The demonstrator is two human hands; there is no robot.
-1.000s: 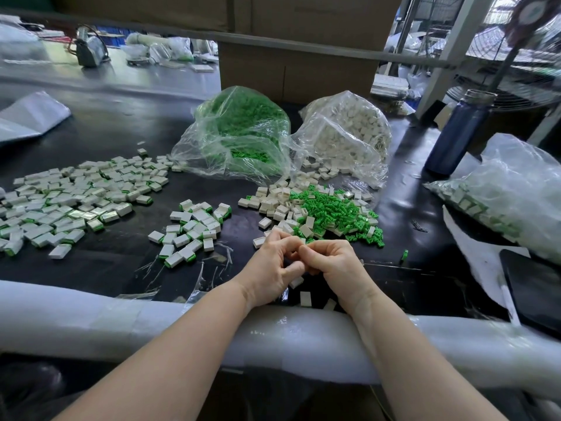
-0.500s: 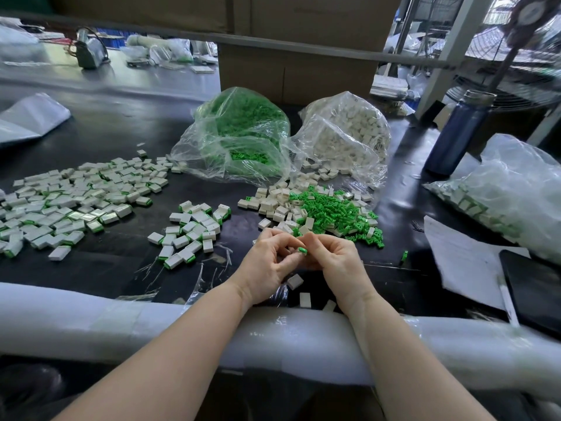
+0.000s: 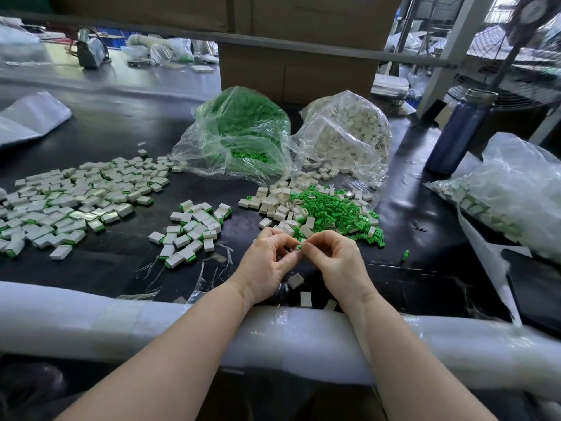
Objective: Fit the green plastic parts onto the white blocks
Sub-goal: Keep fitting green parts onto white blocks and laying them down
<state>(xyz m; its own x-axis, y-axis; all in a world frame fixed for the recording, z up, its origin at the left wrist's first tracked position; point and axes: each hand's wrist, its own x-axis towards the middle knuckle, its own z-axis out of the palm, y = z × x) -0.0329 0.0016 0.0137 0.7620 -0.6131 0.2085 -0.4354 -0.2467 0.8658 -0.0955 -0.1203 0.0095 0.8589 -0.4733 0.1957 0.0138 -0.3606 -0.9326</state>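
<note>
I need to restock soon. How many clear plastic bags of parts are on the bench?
3: bag of green parts at centre back, bag of white blocks beside it on its right, and a third bag at the bench's right edge. Others may lie out of view.

A small green plastic part is pinched between both hands' fingertips; loose green parts and white blocks lie heaped together just beyond.

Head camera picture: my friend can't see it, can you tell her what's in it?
Two hands meet over a black table, the left hand and right hand pinching a small green part between them. Behind lie loose green parts, white blocks, finished pieces and two clear bags.
</note>
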